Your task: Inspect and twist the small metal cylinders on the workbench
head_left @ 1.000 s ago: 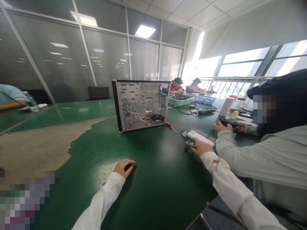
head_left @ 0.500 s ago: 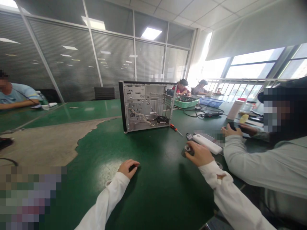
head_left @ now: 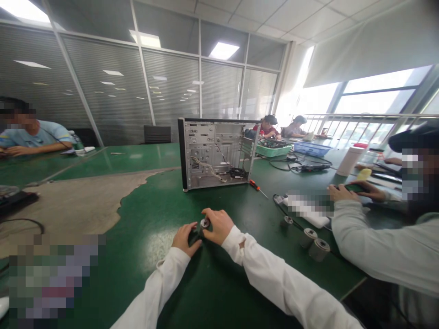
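Observation:
My right hand (head_left: 219, 227) grips a small metal cylinder (head_left: 205, 223) with a dark recess in its round top face. It is pinched between thumb and fingers, just above or on the green table; I cannot tell which. Close by on its left, my left hand (head_left: 185, 240) is open, thumb and fingers apart and curved toward the cylinder. Whether its fingertips touch the cylinder is hard to see. Off to the right stand more metal cylinders: a small one (head_left: 287, 221), a larger one (head_left: 309, 236) and the largest (head_left: 319, 250).
An opened computer case (head_left: 219, 151) stands ahead, with a screwdriver (head_left: 258, 188) beside it. A white power strip (head_left: 308, 212) lies at the right, near a co-worker's sleeve (head_left: 356, 233). Green (head_left: 274, 151) and blue baskets (head_left: 312, 148) sit farther back. Bare brown tabletop (head_left: 75, 201) shows at left.
My right hand has carried the small metal cylinder leftward to beside my left hand. My left hand's fingers have spread. The cylinders at the right now show, and the view has shifted slightly.

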`<state>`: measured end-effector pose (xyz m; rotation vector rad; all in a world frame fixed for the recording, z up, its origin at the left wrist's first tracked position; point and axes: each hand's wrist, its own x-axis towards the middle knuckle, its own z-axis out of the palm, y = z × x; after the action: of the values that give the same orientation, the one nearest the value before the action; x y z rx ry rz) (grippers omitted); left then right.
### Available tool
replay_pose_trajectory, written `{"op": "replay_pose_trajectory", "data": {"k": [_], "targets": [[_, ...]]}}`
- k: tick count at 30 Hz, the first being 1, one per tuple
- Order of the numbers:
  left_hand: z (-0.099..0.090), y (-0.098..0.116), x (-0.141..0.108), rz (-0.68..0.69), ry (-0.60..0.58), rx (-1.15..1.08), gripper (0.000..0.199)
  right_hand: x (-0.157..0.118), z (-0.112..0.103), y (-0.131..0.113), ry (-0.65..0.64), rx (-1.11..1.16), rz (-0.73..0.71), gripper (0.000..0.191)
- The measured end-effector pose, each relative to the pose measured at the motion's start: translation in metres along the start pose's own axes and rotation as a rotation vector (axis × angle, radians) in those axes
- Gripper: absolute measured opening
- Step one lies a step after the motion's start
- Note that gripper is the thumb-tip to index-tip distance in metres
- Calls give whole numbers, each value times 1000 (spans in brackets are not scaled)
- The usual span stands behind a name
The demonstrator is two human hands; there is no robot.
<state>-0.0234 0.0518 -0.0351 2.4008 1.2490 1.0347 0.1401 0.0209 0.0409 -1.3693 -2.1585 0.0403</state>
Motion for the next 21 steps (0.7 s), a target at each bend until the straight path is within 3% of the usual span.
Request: {"op": "replay_pose_trajectory", "data": {"k": [4,9,14,21], "targets": [[-7,-2,1,-114,15,56,41,12,30,-4,13,92,-12,50],[-11,0,1,-193,-18,74,42,-5,53,21,96,372,-3,63],[-11,3,1,-239,-67,106,43,-13,54,42,145,529,80,47],[-11,3,1,-242,-47,95,40,-8,50,39,158,592,84,34]]}}
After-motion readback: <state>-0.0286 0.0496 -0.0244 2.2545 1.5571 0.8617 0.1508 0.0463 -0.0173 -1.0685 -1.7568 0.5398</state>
